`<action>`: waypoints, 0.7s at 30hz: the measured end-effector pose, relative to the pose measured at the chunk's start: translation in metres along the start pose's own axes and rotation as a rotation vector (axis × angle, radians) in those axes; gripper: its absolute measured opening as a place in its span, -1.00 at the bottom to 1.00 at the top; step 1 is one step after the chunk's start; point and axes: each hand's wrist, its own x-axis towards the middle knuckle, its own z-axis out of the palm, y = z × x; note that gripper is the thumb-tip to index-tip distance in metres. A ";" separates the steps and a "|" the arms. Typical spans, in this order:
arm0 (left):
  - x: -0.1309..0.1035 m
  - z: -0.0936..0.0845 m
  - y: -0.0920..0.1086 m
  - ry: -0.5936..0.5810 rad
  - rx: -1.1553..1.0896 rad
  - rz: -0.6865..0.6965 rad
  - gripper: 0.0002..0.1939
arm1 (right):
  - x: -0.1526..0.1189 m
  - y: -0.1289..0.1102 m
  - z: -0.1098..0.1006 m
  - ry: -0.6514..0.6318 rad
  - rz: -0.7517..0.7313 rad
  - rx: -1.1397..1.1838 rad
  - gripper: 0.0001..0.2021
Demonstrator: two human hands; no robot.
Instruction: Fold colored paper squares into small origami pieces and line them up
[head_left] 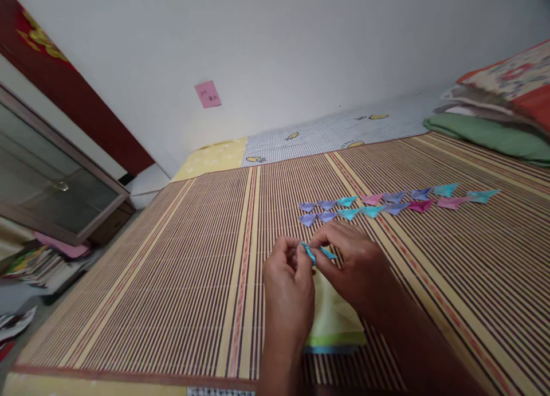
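Note:
Between my two hands is a small piece of folded blue paper, partly hidden by the fingers. My left hand pinches its left end between thumb and index finger. My right hand is closed on the other side, its thumb and fingertips pressing the paper. Below the hands lies a stack of paper sheets, pale yellow on top with green and blue edges showing. Just beyond the hands, small folded paper shapes in blue, purple and pink stand in two rows.
A striped bamboo mat covers the bed. Folded bedding and a patterned pillow are piled at the far right. A pink note sticks to the wall. At the left stand a glass-doored cabinet and stacked books.

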 end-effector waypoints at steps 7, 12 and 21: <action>-0.001 0.000 -0.002 -0.011 -0.034 -0.010 -0.82 | -0.002 0.001 0.001 -0.018 0.060 -0.012 -0.91; -0.001 0.000 0.000 -0.001 -0.011 -0.007 -0.78 | -0.002 0.000 -0.002 -0.038 0.088 -0.005 -0.86; 0.001 -0.001 0.005 -0.034 -0.144 -0.051 -0.75 | -0.003 -0.003 -0.004 -0.001 0.115 -0.015 -0.88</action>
